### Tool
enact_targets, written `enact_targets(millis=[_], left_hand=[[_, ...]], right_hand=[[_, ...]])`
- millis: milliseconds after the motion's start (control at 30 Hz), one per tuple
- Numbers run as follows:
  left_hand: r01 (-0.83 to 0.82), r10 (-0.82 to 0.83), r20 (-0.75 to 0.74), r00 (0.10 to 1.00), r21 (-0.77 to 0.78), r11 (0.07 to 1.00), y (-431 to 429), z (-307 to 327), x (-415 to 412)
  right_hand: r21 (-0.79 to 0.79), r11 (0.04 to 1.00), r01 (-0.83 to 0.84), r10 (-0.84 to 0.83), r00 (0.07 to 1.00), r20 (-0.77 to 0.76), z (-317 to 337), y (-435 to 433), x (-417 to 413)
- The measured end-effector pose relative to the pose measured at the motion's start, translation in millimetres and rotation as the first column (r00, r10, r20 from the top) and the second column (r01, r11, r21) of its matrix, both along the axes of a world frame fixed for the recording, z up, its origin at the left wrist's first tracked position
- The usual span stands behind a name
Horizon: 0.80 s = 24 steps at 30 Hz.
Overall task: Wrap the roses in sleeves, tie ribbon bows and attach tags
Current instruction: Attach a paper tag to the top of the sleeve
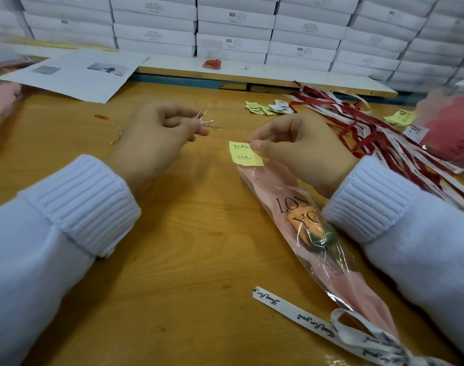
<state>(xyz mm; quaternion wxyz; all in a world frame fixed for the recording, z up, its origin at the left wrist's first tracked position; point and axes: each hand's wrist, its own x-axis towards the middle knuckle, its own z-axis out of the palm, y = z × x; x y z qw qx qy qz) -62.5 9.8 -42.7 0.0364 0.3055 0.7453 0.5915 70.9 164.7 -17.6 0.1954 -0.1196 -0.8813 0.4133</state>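
An orange rose [308, 229] lies in a clear and pink sleeve [283, 191] printed with black letters, running diagonally across the wooden table [193, 254]. A white ribbon with black script [318, 322] is tied in a bow at the sleeve's near end. My right hand [299, 151] pinches a yellow handwritten tag [245, 153] at the sleeve's top edge. My left hand [156, 136] pinches a thin metallic twist tie [207, 122] between its fingertips.
Red and white ribbons [363, 128] lie piled at the right beside more pink sleeved roses [452, 128]. Small yellow and white tags [267, 108] sit behind my right hand. A loose twist tie [117, 137], an orange paper clip [101, 117], printed sheets [75, 72] and stacked white boxes [233, 27] surround.
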Motion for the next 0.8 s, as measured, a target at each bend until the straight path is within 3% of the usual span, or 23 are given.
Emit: enact_targets(millis=[167,433,800], left_hand=[[0.045,-0.067,0.153,0.986,0.144,0.989,10,5,29],[0.109,-0.119,0.080,0.990,0.121,0.987,17,1,49],[0.124,-0.127,0.041,0.991,0.079,0.989,15,3,46]], right_hand=[[0.047,0.999,-0.008,0.008,1.000,-0.001,0,-2,0],[0.100,0.994,-0.048,0.053,0.997,-0.052,1,-5,0],[-0.009,0.999,-0.040,0.039,0.998,-0.052,1,-5,1]])
